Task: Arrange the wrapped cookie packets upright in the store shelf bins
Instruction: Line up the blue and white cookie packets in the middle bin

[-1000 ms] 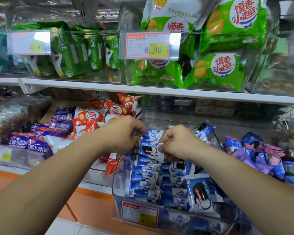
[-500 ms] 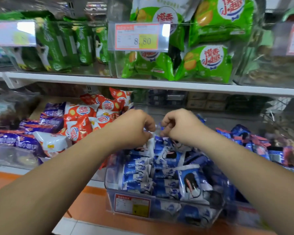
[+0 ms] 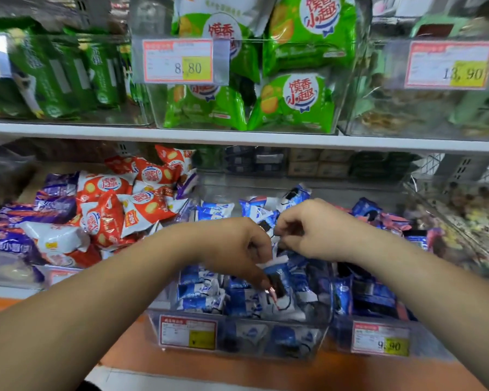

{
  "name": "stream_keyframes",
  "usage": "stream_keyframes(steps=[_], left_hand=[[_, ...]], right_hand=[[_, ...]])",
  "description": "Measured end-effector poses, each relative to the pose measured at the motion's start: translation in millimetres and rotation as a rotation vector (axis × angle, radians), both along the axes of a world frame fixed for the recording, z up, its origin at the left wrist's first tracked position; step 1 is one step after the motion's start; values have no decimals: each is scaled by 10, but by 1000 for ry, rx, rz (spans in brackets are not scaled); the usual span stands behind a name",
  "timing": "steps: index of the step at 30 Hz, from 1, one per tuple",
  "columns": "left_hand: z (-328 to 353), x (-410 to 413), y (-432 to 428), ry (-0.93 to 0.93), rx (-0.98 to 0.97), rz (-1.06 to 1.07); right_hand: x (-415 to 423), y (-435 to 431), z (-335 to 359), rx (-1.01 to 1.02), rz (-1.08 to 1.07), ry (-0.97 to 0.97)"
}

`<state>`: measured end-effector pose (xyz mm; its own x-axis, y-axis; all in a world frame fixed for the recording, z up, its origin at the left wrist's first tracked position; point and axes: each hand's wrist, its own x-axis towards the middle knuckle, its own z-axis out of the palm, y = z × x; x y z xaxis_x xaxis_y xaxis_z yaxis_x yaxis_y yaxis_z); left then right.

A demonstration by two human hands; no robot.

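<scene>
A clear plastic bin (image 3: 237,344) on the lower shelf holds several blue-and-white wrapped cookie packets (image 3: 201,289). My left hand (image 3: 235,246) reaches down into the bin, its fingers curled round one blue packet (image 3: 278,277) that stands upright. My right hand (image 3: 311,230) hovers just to the right, fingers curled and pinching the edge of another blue packet (image 3: 261,213) at the back of the bin. Both forearms hide much of the bin's middle.
Red-and-white snack packets (image 3: 130,204) and purple packets (image 3: 9,241) fill the bin to the left. Blue and pink packets (image 3: 390,221) fill the bin to the right. The upper shelf (image 3: 237,138) carries bins of green packets (image 3: 291,103) with price tags (image 3: 178,61).
My left hand has dropped lower into the bin and taken hold of an upright packet. My right hand stays near the back packets. The view has shifted left.
</scene>
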<state>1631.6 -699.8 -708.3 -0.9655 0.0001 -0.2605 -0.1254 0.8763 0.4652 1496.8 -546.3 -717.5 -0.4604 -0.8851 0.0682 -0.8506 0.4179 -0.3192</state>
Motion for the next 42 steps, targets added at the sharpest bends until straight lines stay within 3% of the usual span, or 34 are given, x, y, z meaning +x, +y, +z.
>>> stream_keyframes(steps=[6,8,13,18,23,30,33,38,42], left_hand=[[239,319,-448,256,426,186],[263,397,-589,307,482,259],[249,538,-768,404,226,314],[169,480,-697,460,-40,299],[92,361,-713,371,-363,244],[-20,257,-742,264,-503,199],[-17,209,-721,281,-375,224],[-103,109,-647,123,-732,140],[-94,133,-682,63,-645,143]], right_hand=[[74,-286,-16,150,34,48],[131,-394,-54,239,28,55],[253,-635,-159,375,-6,157],[313,-698,-123,475,-65,128],[273,-604,-97,356,-58,81],[220,-448,-80,31,-20,-285],[306,-441,-45,-107,-20,-490],[323,-478,-50,-128,-62,-605],[315,-475,-68,-99,-86,-613]])
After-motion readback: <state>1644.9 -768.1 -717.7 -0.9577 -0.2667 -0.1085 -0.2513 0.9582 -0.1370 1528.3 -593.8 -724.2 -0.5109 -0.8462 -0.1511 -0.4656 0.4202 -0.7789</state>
